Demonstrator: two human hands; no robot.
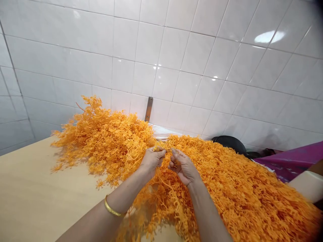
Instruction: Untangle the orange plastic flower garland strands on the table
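I watch the left hand (152, 159) at mid-frame pinch a small orange sprig (158, 148) between thumb and fingers, a gold bangle (111, 206) on its wrist. Just to its right, I see the right hand (185, 168) with its fingertips drawn together; anything between them is too small for me to make out. Orange artificial-looking flower sprays (234, 178) heap from centre left to lower right, over a pale tabletop (37, 191) showing lower left. White wall tiles (75, 50) fill the top; a purple sheet (292, 159) lies at the right edge.
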